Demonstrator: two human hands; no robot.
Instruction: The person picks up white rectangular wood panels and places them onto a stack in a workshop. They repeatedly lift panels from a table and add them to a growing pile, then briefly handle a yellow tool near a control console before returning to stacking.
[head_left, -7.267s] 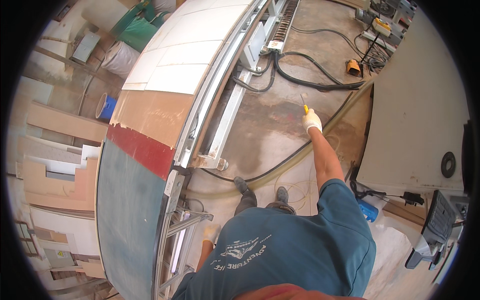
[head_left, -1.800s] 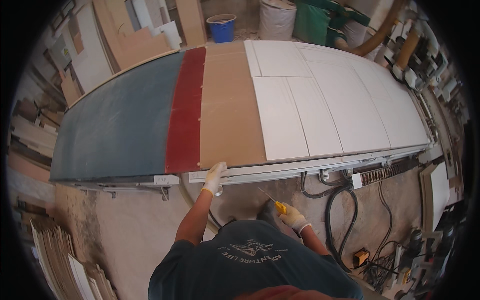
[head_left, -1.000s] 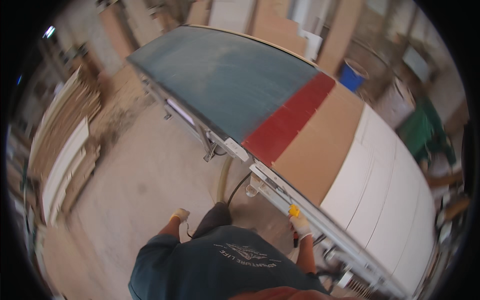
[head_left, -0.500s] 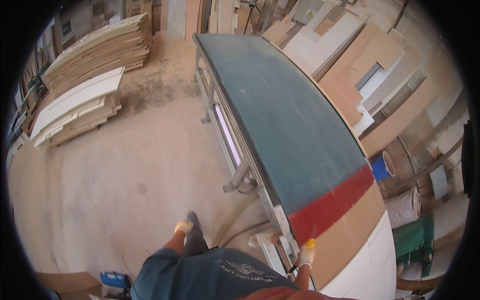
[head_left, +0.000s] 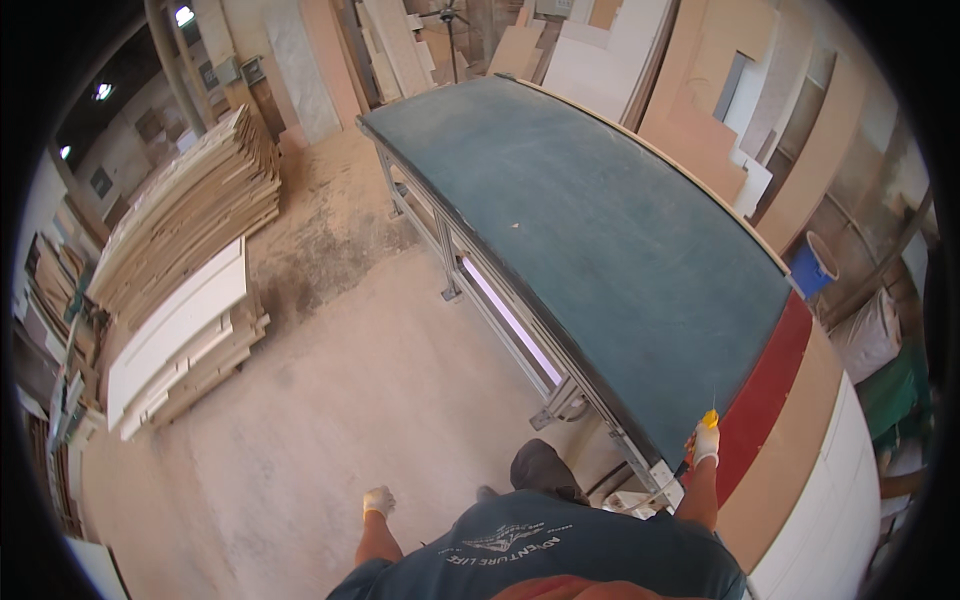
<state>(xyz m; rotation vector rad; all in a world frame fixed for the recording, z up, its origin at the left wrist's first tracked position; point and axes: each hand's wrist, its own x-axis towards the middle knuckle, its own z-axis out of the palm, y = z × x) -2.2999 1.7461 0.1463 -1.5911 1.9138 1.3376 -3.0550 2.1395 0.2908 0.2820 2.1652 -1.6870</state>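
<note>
My right hand (head_left: 706, 442), in a white work glove, is closed around a yellow tool (head_left: 710, 419) with a thin tip, which looks like an air blow gun. It is over the near end of the long dark green belt table (head_left: 580, 230), by the red strip (head_left: 765, 395). A thin line, perhaps a hose, trails below that hand. My left hand (head_left: 378, 501), also gloved, hangs out over the floor at my left side. Its fingers look curled in, and nothing shows in them.
A brown board strip (head_left: 805, 425) and a white panel surface (head_left: 835, 480) adjoin the red strip. Stacked boards (head_left: 185, 215) and white-topped panels (head_left: 185, 335) lie on the left floor. A blue bucket (head_left: 815, 268) and leaning sheets (head_left: 690, 130) stand beyond the table's right side.
My view has shifted along the table. My right hand with the yellow tool has moved forward from the brown strip to the green belt's near end. My left hand is farther out from my body.
</note>
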